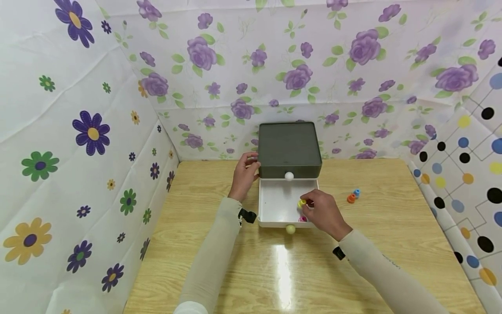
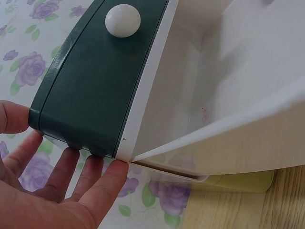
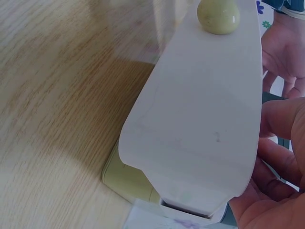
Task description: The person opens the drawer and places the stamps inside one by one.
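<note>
A small drawer box with a dark green top (image 1: pixel 289 144) stands at the back of the table, its white lower drawer (image 1: pixel 276 203) pulled out. My left hand (image 1: pixel 244 176) rests on the box's left side; in the left wrist view its fairly straight fingertips (image 2: pixel 114 174) touch the dark green upper drawer front and side. Over the right part of the open drawer, my right hand (image 1: pixel 324 213) pinches a small yellow peg-like piece (image 1: pixel 301 203). A small pink piece (image 1: pixel 302 219) lies in the drawer near its front. In the right wrist view the drawer front hides the pieces.
Right of the box, a small orange piece (image 1: pixel 351 199) and a small blue piece (image 1: pixel 356 192) sit close together on the wooden table (image 1: pixel 188 261). A white knob (image 1: pixel 289 176) and a yellowish knob (image 1: pixel 290 229) project from the drawer fronts. Patterned cloth walls (image 1: pixel 243 78) stand behind and at both sides.
</note>
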The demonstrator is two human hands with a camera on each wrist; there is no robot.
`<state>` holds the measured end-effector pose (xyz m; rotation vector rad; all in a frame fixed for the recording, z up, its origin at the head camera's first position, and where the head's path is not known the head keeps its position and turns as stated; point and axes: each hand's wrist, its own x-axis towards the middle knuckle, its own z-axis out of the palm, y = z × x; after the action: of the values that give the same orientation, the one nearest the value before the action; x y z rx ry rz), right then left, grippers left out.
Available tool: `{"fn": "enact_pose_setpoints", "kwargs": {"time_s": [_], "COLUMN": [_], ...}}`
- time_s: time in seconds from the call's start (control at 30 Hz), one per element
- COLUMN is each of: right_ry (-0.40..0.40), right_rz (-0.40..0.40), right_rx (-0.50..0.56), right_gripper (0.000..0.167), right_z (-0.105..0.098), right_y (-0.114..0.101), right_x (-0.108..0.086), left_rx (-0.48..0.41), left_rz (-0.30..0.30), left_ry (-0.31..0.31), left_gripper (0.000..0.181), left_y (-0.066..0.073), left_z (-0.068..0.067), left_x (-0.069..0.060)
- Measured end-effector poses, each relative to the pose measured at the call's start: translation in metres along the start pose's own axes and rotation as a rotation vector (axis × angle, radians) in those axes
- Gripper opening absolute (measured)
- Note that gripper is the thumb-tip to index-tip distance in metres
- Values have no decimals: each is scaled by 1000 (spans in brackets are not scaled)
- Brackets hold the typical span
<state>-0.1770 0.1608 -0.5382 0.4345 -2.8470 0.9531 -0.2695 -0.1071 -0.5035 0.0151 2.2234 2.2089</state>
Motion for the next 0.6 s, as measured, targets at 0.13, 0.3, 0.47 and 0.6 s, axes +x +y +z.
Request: {"fn": "enact_pose_setpoints", "kwargs": {"time_s": [0.13, 0.3, 0.47, 0.6], "right_ry": [1, 18, 32, 42], "right_rz": [2, -11, -27, -32], "right_rx": [-5, -8, -4, 5], "right_gripper": [19, 21, 23, 23], "right_z": [1, 1, 1, 0], "right_y": [0, -1, -1, -1], "right_x": [0, 0, -2, -3], "left_rx": [-15, -18, -6, 3], "left_rz": [-3, 3, 7, 4], "left_ry": [-7, -11, -7, -1], "left_gripper": [31, 31, 31, 31], "left_y": [0, 0, 0, -1], "left_z": [0, 0, 0, -1], "left_x": [0, -1, 0, 0]}}
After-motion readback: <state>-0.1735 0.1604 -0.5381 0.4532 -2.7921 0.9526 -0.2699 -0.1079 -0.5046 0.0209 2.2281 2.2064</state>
